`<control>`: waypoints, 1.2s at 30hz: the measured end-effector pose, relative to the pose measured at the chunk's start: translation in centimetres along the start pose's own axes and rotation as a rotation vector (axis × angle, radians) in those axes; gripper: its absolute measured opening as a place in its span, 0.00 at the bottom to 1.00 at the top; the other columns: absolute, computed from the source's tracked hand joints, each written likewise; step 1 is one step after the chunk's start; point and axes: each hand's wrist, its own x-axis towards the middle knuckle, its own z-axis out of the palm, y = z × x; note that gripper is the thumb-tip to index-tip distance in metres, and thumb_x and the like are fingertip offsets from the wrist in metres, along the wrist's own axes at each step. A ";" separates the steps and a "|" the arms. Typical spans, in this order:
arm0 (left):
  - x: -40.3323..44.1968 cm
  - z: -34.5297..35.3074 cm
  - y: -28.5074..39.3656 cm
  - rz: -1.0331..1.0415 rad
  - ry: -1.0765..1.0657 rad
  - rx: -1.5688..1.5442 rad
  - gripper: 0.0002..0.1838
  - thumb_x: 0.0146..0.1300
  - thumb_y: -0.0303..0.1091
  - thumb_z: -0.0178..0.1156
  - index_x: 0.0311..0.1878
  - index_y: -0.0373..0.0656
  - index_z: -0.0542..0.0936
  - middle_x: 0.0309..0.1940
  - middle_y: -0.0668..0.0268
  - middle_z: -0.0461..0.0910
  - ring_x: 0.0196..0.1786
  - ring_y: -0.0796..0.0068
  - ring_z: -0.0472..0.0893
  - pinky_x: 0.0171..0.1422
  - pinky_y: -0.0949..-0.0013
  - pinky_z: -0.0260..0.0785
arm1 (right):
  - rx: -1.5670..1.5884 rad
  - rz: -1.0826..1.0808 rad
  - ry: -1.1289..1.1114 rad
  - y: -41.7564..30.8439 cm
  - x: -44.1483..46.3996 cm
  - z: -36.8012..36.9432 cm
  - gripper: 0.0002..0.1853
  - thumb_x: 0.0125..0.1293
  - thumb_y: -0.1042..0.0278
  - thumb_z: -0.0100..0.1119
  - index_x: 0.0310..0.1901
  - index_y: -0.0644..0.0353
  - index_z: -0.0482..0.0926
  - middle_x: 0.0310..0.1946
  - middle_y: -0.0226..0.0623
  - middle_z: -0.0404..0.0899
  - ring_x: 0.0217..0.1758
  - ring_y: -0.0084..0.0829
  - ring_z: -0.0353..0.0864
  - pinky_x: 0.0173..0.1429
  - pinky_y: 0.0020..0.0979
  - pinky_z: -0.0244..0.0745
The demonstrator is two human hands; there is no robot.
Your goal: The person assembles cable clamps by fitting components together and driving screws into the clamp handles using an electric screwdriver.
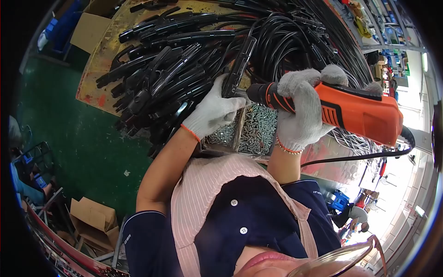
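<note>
My left hand (214,111), in a white knit glove, is closed round the lower end of a black plastic part (241,62) that points up and away. My right hand (302,108), gloved too, grips an orange and black power screwdriver (360,111) lying level, its nose pointing left. The tool's tip meets the black part beside my left fingers. Below and between my hands sits a divided box of small metal screws (256,127). A large heap of similar black parts (177,69) with cables lies to the left and behind.
Coiled black cables (281,39) cover the back of the worn yellow table (92,90). The tool's cord (355,158) loops at the right. Cardboard boxes (94,219) stand on the green floor at the left. A person (357,217) is far off at the lower right.
</note>
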 end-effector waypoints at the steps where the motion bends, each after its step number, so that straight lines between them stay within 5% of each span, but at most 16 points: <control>1: -0.1 0.0 0.0 0.004 -0.006 -0.005 0.45 0.62 0.18 0.61 0.78 0.46 0.48 0.36 0.58 0.79 0.19 0.83 0.70 0.19 0.78 0.62 | -0.013 -0.005 0.012 -0.1 0.0 0.1 0.31 0.60 0.89 0.54 0.65 0.64 0.61 0.31 0.42 0.73 0.25 0.29 0.74 0.31 0.35 0.75; 6: 0.0 -0.1 0.1 -0.011 0.000 0.025 0.47 0.62 0.18 0.61 0.79 0.47 0.46 0.39 0.54 0.80 0.18 0.84 0.68 0.18 0.79 0.61 | -0.025 0.042 -0.068 0.1 0.4 -1.2 0.35 0.60 0.89 0.55 0.69 0.61 0.56 0.34 0.40 0.72 0.26 0.29 0.75 0.31 0.36 0.77; 9: -0.2 0.1 0.3 -0.025 -0.001 -0.001 0.44 0.62 0.17 0.62 0.77 0.45 0.50 0.39 0.64 0.79 0.20 0.85 0.68 0.20 0.78 0.61 | -0.016 0.077 -0.070 -0.2 0.2 -1.4 0.36 0.60 0.89 0.55 0.69 0.62 0.55 0.34 0.40 0.73 0.26 0.29 0.76 0.32 0.36 0.77; 15: 0.1 0.1 -0.3 0.091 -0.082 0.019 0.44 0.60 0.20 0.64 0.75 0.45 0.51 0.40 0.64 0.79 0.21 0.83 0.72 0.20 0.76 0.62 | -0.177 0.116 0.036 -1.7 0.4 -2.1 0.35 0.58 0.88 0.53 0.68 0.62 0.58 0.28 0.39 0.72 0.27 0.30 0.77 0.33 0.32 0.76; 16: -0.4 0.5 0.0 0.030 -0.041 0.092 0.43 0.59 0.23 0.66 0.74 0.45 0.52 0.40 0.63 0.79 0.21 0.82 0.74 0.19 0.74 0.63 | -0.050 0.098 0.246 -2.7 0.5 -1.8 0.35 0.60 0.85 0.52 0.70 0.57 0.58 0.26 0.38 0.71 0.24 0.28 0.73 0.33 0.29 0.74; 17: -0.1 0.5 -0.6 0.103 -0.028 0.204 0.43 0.58 0.25 0.67 0.73 0.44 0.53 0.39 0.63 0.78 0.21 0.80 0.74 0.19 0.74 0.63 | 0.289 -0.024 0.180 -3.2 0.5 -3.7 0.36 0.62 0.83 0.52 0.72 0.52 0.57 0.36 0.40 0.74 0.26 0.25 0.68 0.31 0.26 0.69; 20: -2.5 4.5 4.2 -0.122 0.138 0.738 0.46 0.58 0.34 0.69 0.75 0.40 0.54 0.31 0.65 0.75 0.22 0.79 0.76 0.22 0.73 0.67 | 0.604 0.030 0.251 -6.2 1.0 -7.0 0.34 0.65 0.80 0.51 0.72 0.49 0.56 0.49 0.37 0.70 0.31 0.26 0.69 0.30 0.27 0.72; 21: -1.7 3.5 4.8 0.094 0.126 1.196 0.42 0.60 0.41 0.67 0.73 0.39 0.56 0.33 0.57 0.80 0.27 0.65 0.83 0.29 0.62 0.76 | 0.592 0.071 0.278 -6.8 1.1 -7.4 0.33 0.64 0.81 0.51 0.71 0.51 0.56 0.39 0.41 0.75 0.28 0.29 0.73 0.30 0.30 0.76; 24: -3.2 4.9 11.5 -0.033 0.158 1.938 0.36 0.63 0.51 0.61 0.71 0.52 0.61 0.44 0.44 0.84 0.47 0.42 0.85 0.53 0.47 0.76 | -0.088 0.706 0.197 -3.4 -2.4 -11.2 0.43 0.64 0.80 0.59 0.75 0.49 0.46 0.48 0.45 0.73 0.35 0.31 0.81 0.35 0.30 0.80; 27: -4.4 3.8 16.7 0.150 0.217 2.102 0.30 0.61 0.48 0.63 0.67 0.58 0.70 0.42 0.53 0.86 0.46 0.51 0.86 0.53 0.52 0.77 | -0.339 0.631 -0.134 0.8 -6.7 -10.9 0.44 0.63 0.72 0.66 0.75 0.54 0.47 0.57 0.52 0.69 0.43 0.37 0.82 0.46 0.38 0.81; 29: -4.8 4.2 19.9 0.039 0.268 2.035 0.31 0.60 0.49 0.65 0.66 0.59 0.72 0.47 0.54 0.85 0.49 0.53 0.85 0.55 0.53 0.76 | -1.029 0.304 -0.459 2.8 -8.0 -11.7 0.45 0.61 0.64 0.71 0.75 0.55 0.53 0.61 0.55 0.68 0.56 0.48 0.77 0.60 0.45 0.74; 30: -4.1 1.7 20.3 0.259 0.269 2.223 0.28 0.61 0.49 0.65 0.65 0.59 0.75 0.55 0.55 0.81 0.57 0.56 0.82 0.61 0.57 0.74 | -1.188 0.345 -0.488 2.5 -7.5 -11.0 0.42 0.57 0.59 0.73 0.71 0.57 0.63 0.63 0.54 0.68 0.65 0.53 0.68 0.69 0.49 0.65; 31: -3.9 -0.2 21.2 0.391 0.164 2.177 0.27 0.62 0.49 0.64 0.64 0.59 0.76 0.55 0.55 0.81 0.57 0.55 0.81 0.61 0.57 0.73 | -1.274 0.225 -0.558 1.1 -5.9 -10.7 0.39 0.54 0.61 0.74 0.68 0.60 0.68 0.62 0.49 0.69 0.64 0.50 0.71 0.67 0.49 0.67; 33: -3.7 -3.4 23.2 0.642 -0.060 2.063 0.25 0.63 0.49 0.62 0.63 0.58 0.78 0.55 0.54 0.81 0.59 0.55 0.80 0.63 0.57 0.72 | -1.195 0.049 -0.486 0.0 -2.7 -10.2 0.35 0.52 0.63 0.75 0.64 0.58 0.74 0.61 0.45 0.71 0.63 0.49 0.71 0.67 0.48 0.67; 35: -2.5 -5.4 25.2 0.711 0.268 1.765 0.21 0.67 0.47 0.59 0.61 0.55 0.80 0.54 0.54 0.82 0.55 0.52 0.82 0.62 0.57 0.73 | -1.049 -0.039 -0.482 0.5 1.0 -9.9 0.34 0.53 0.63 0.74 0.64 0.56 0.74 0.58 0.44 0.74 0.61 0.48 0.73 0.67 0.46 0.68; 36: -1.3 -6.8 26.3 0.656 0.382 1.857 0.20 0.67 0.46 0.58 0.62 0.56 0.80 0.54 0.54 0.83 0.54 0.52 0.82 0.60 0.56 0.74 | -1.074 -0.063 -0.522 1.0 3.3 -9.2 0.33 0.55 0.63 0.72 0.64 0.56 0.74 0.57 0.43 0.74 0.61 0.47 0.74 0.67 0.46 0.68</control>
